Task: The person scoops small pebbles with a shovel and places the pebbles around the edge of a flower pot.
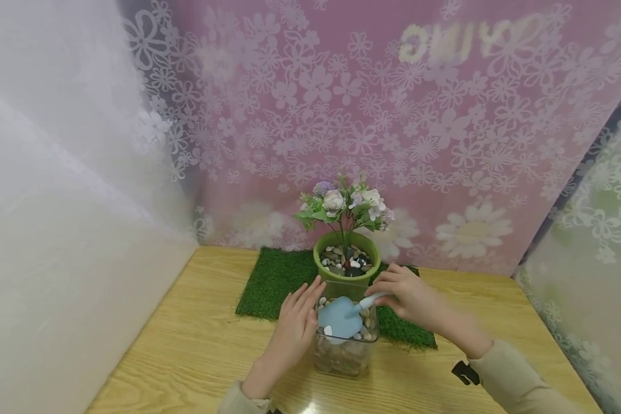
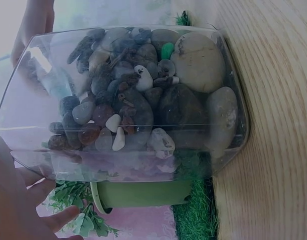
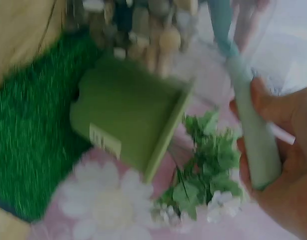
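My right hand (image 1: pixel 409 296) grips the pale handle of a small blue shovel (image 1: pixel 341 317). The blade lies inside the top of a clear square container (image 1: pixel 344 368), over the pebbles, with a white pebble (image 1: pixel 328 330) at its edge. In the right wrist view, fingers and thumb wrap the shovel handle (image 3: pixel 256 135). My left hand (image 1: pixel 293 322) rests against the container's left rim, fingers extended. Mixed stones (image 2: pixel 138 95) fill the lower part of the container in the left wrist view, large ones at the bottom. Behind it stands a green flowerpot (image 1: pixel 318 259) holding artificial flowers (image 1: pixel 341 201) and pebbles.
A green artificial-grass mat (image 1: pixel 276 282) lies under the flowerpot on the wooden table (image 1: pixel 171 351). A pink floral curtain (image 1: pixel 310 115) hangs behind, with a white panel (image 1: pixel 83 230) on the left and a patterned sheet (image 1: pixel 595 247) on the right.
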`<state>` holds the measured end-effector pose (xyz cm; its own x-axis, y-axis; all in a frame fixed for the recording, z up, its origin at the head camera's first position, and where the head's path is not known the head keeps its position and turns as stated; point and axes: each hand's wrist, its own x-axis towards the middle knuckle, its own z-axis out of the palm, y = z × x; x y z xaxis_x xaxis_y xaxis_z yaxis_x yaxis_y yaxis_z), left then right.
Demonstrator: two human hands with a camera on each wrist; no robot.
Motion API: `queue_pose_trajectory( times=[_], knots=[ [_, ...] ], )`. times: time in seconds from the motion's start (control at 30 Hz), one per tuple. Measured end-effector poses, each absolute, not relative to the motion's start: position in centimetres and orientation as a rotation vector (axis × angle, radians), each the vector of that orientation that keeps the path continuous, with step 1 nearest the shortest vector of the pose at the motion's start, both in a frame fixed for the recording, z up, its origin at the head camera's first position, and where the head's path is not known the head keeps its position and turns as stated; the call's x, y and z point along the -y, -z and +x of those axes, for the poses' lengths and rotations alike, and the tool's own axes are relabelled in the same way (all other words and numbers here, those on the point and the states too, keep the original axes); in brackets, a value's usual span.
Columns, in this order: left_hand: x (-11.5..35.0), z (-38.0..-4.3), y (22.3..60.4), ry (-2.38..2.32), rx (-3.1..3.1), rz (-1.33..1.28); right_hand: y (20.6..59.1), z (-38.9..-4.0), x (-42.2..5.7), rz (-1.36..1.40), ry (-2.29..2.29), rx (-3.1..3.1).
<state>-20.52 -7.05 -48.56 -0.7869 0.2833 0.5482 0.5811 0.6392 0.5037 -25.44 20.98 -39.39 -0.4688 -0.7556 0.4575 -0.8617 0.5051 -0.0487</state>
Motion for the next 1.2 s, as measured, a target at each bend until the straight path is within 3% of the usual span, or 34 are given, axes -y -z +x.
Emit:
queue_pose_trajectory(
  times=[0.8, 1.2],
  knots=[
    [7.2, -20.7, 48.9, 0.932, 2.413, -0.682, 39.2, -24.4, -20.6, 1.072, -0.549, 2.682],
    [7.0, -20.6, 48.9, 0.922, 2.409, -0.681, 40.3, -24.1, -22.8, 0.951, -0.809, 2.651]
  ],
)
